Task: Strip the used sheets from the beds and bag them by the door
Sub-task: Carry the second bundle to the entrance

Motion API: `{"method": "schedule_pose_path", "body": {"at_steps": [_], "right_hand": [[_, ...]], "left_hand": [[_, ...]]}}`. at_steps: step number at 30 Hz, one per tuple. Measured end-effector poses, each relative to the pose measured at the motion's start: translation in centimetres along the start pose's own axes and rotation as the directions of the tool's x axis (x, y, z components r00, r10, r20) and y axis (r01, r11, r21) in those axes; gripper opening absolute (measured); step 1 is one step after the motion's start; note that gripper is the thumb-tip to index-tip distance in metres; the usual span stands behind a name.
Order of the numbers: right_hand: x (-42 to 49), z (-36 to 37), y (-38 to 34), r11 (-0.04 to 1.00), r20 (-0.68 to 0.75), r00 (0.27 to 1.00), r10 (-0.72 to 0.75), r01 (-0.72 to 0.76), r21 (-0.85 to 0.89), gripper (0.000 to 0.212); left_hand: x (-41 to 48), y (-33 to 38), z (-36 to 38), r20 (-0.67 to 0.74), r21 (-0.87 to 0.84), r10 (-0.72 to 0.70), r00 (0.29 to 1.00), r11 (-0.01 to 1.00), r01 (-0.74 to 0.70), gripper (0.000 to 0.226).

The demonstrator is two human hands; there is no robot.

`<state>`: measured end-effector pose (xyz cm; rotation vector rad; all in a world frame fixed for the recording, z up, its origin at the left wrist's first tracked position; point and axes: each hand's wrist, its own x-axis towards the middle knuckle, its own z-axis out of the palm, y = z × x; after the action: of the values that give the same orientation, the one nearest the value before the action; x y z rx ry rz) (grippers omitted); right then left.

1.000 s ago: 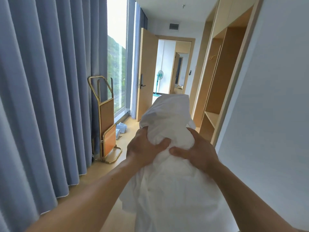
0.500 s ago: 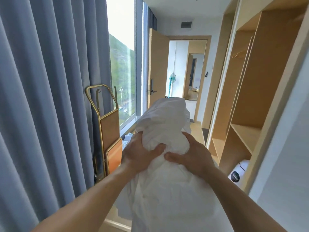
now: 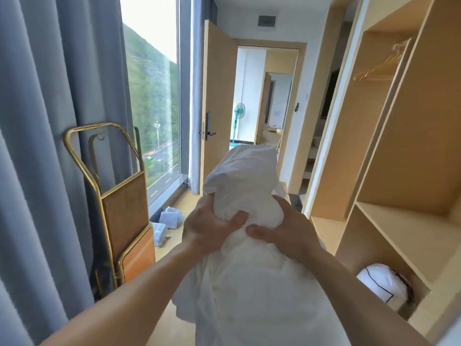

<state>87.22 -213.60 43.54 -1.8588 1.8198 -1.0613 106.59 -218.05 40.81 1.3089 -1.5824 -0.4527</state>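
A bundle of white sheets point(image 3: 245, 176) fills the middle of the view, held out in front of me at chest height. My left hand point(image 3: 209, 228) grips the bundle from the left, thumb pressed into the cloth. My right hand point(image 3: 284, 231) grips it from the right, fingers curled round the fabric. The lower part of the bundle point(image 3: 252, 295) hangs down between my forearms. The open wooden door point(image 3: 217, 101) stands ahead at the end of the passage, with the doorway point(image 3: 264, 96) beside it.
Grey curtains point(image 3: 50, 121) and a folded gold luggage rack point(image 3: 119, 211) line the left side. Folded towels point(image 3: 167, 221) lie on the floor by the window. An open wooden wardrobe point(image 3: 404, 146) with a white bag point(image 3: 381, 283) on its bottom shelf stands at right. A fan point(image 3: 238, 113) is beyond the doorway.
I have walked forward along the passage; the door, luggage rack and wardrobe are closer. Both hands keep the same grip on the bundle.
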Motion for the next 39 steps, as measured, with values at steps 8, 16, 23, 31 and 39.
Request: {"method": "schedule_pose_path", "body": {"at_steps": [8, 16, 23, 31, 39], "right_hand": [[15.0, 0.4, 6.5, 0.998, -0.062, 0.996, 0.058, -0.056, 0.033, 0.097], [32.2, -1.3, 14.5, 0.999, -0.044, 0.999, 0.03, -0.029, 0.03, 0.099], [45.3, -2.6, 18.7, 0.999, 0.005, 1.0, -0.01, 0.009, 0.037, 0.089], [61.2, 0.0, 24.0, 1.0, -0.015, 1.0, -0.012, 0.012, 0.006, 0.083], [77.9, 0.4, 28.7, 1.0, -0.132, 0.991, 0.002, -0.002, 0.0, 0.083]], "left_hand": [[14.6, -2.9, 10.1, 0.115, 0.004, 0.051, 0.992, 0.999, -0.051, 0.082], [28.4, -3.4, 21.3, 0.096, 0.034, 0.017, 0.995, 0.999, -0.021, 0.085], [39.1, -3.9, 28.1, 0.07, 0.031, -0.007, 0.998, 1.0, 0.004, 0.073], [53.3, -9.0, 36.5, 0.081, 0.017, 0.025, 0.996, 0.999, -0.027, 0.07], [70.0, -11.2, 45.1, 0.145, -0.041, 0.1, 0.984, 0.995, -0.095, 0.073]]}}
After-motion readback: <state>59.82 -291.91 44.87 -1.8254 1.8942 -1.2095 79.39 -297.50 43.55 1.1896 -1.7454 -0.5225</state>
